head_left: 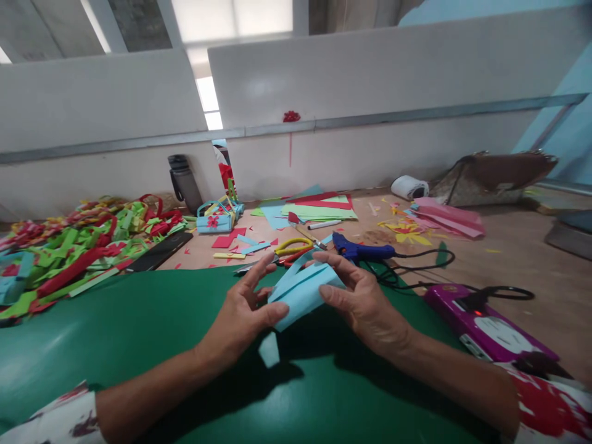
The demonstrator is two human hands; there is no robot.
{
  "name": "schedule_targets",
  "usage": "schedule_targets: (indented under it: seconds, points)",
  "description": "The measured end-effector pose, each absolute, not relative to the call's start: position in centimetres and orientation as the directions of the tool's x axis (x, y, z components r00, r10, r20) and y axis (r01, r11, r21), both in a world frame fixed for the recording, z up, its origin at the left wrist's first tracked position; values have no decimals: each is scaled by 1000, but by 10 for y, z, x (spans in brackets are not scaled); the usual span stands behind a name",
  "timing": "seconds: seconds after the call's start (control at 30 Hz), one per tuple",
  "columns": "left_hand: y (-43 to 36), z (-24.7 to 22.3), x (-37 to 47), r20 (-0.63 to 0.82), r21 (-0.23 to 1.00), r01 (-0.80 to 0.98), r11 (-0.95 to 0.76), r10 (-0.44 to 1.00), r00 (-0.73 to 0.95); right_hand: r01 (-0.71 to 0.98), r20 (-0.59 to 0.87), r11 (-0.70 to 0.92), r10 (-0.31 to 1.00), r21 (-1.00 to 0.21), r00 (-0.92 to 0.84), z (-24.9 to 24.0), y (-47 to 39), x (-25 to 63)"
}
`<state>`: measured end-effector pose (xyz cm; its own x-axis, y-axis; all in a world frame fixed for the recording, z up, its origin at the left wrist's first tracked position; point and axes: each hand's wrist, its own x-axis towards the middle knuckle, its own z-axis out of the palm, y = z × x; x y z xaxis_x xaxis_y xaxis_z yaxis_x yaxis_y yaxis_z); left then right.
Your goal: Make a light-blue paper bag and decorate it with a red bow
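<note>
A folded light blue paper piece (303, 296) is held above the green mat (185, 333), tilted, with a loose strip hanging from its lower left. My left hand (247, 308) grips its left end between thumb and fingers. On the other side, my right hand (358, 296) holds the right end, thumb on the front face and fingers behind the top edge. Just behind the hands lie yellow-handled scissors (293, 248) and a blue glue gun (363, 250).
Colourful paper strips (92, 240) pile up at the left beside a black phone (160, 251). A bottle (184, 185) and a small blue paper basket (214, 223) stand at the back. At the right are a purple power strip (490, 324), cables and a brown bag (499, 176).
</note>
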<state>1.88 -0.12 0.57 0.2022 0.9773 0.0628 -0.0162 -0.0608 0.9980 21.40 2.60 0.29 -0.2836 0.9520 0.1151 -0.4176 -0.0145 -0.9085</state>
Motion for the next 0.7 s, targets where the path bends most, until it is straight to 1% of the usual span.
schedule_targets:
  seconds: [0.13,0.2,0.3,0.47,0.6,0.7]
  points:
    - [-1,3,22,129,949,251,-189,963,237,-405,97,-24,957,-914,-274,3,28,213]
    - [-2,1,24,157,913,334,-234,957,244,-391,85,-31,958,-920,-275,3,28,213]
    - [-2,0,25,180,903,338,-265,948,263,-390,77,-40,957,-920,-279,2,27,213]
    - [-3,-2,25,230,884,352,-308,941,246,-361,87,-35,945,-932,-315,1,27,212]
    - [-3,-4,26,329,841,354,-409,906,265,-278,86,-10,940,-961,-330,0,26,211]
    - [-1,-8,23,418,769,401,-498,866,274,-223,85,2,929,-975,-361,0,27,212]
